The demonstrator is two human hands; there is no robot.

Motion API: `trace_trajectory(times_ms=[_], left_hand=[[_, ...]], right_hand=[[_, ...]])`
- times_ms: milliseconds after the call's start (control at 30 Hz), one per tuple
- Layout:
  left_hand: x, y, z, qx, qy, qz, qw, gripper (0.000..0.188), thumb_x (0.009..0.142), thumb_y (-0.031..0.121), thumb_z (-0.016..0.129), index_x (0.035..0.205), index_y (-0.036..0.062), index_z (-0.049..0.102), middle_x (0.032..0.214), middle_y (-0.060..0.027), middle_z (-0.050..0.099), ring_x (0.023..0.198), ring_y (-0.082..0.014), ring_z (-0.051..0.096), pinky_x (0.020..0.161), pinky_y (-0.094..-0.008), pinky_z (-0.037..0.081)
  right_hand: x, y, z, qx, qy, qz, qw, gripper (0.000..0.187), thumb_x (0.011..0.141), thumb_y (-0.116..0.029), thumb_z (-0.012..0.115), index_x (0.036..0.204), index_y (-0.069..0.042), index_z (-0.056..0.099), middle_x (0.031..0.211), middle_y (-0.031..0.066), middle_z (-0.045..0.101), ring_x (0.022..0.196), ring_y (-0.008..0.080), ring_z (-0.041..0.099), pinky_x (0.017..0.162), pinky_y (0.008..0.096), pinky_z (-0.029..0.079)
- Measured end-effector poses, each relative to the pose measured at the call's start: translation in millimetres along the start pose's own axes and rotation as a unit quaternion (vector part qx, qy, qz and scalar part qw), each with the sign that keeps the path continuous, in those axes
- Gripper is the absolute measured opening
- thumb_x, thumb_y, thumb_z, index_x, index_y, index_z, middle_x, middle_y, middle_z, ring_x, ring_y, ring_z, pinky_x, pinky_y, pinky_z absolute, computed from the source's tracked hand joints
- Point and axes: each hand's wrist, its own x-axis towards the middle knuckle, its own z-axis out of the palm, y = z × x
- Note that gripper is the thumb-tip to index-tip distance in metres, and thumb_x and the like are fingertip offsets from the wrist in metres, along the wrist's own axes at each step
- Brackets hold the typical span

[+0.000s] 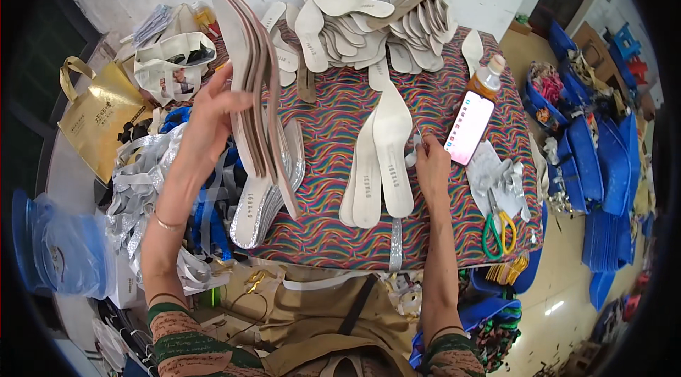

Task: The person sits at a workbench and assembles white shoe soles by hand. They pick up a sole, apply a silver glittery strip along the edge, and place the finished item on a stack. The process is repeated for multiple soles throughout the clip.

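Observation:
My left hand (218, 104) grips a thick stack of pale shoe insoles (245, 43), raised on edge over the left of the table. Below it lies another stack of insoles with glittery silver edges (250, 217). Several loose white insoles (394, 136) overlap in the middle of the table. Close to their right edge, my right hand (433, 164) is closed, its fingertips pinched at a small whitish thing I cannot make out. A glittery silver strip (396, 246) sticks out below these insoles, toward the front edge.
A large heap of insoles (347, 36) lies against the wall. To the right are a bottle (488, 78), a lit phone (469, 127), crumpled silver scraps (500, 175) and scissors (500, 234). Silver straps (145, 200) and bags (103, 118) crowd the left. Blue bins (603, 164) stand beyond.

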Motion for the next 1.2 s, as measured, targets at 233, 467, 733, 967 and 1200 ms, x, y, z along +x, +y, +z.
trace_trajectory(times_ms=[233,467,733,967,1200], left_hand=[[-53.8,-27.8,50.2,0.08,0.039,0.087,0.992,0.082,0.065,0.005,0.077,0.137,-0.004,0.038,0.114,-0.013,0.058,0.102,-0.0206,0.06,0.09,-0.0311,0.048],[-72.1,-64.5,79.3,0.094,0.079,0.07,0.99,0.085,0.064,0.006,0.078,0.137,-0.0019,0.035,0.109,-0.0138,0.057,0.095,-0.0195,0.06,0.082,-0.0299,0.051],[-79.4,-84.8,99.2,0.2,0.031,0.159,0.966,0.1,0.062,0.01,0.078,0.141,-0.0151,0.022,0.121,-0.021,0.055,0.107,-0.0248,0.057,0.093,-0.0294,0.046],[-90.7,-57.2,95.7,0.152,-0.091,0.031,0.984,0.098,0.063,0.009,0.074,0.141,-0.0175,0.022,0.121,-0.0206,0.057,0.107,-0.0214,0.057,0.094,-0.0258,0.044],[-107.6,-15.9,67.0,-0.02,-0.18,-0.146,0.973,0.091,0.055,-0.002,0.065,0.141,-0.0077,0.037,0.112,-0.01,0.06,0.093,-0.0153,0.059,0.075,-0.0229,0.049]], right_hand=[[-15.6,-8.6,-25.3,-0.11,0.044,-0.074,0.99,0.013,0.086,-0.005,0.06,0.099,-0.002,0.059,0.086,0.0212,0.066,0.076,0.0399,0.064,0.064,0.0444,0.05],[-68.1,-92.9,-79.9,0.217,-0.089,-0.089,0.968,0.03,0.081,-0.02,0.072,0.101,0.002,0.067,0.08,0.0129,0.067,0.06,0.0181,0.058,0.056,0.0309,0.045],[-110.3,-111.9,-82.0,0.284,-0.276,-0.034,0.918,0.029,0.079,-0.017,0.077,0.084,0.006,0.062,0.063,-0.0025,0.05,0.061,0.0038,0.04,0.048,0.0269,0.034],[-120.0,-119.9,-101.5,0.26,-0.314,-0.039,0.912,0.031,0.081,-0.019,0.076,0.085,0.008,0.063,0.063,-0.0017,0.051,0.06,0.0045,0.042,0.048,0.0271,0.035],[-109.8,-62.5,-114.3,0.315,-0.279,0.031,0.907,0.029,0.079,-0.01,0.07,0.102,0.007,0.065,0.077,0.0067,0.067,0.067,0.0081,0.055,0.061,0.0289,0.047]])
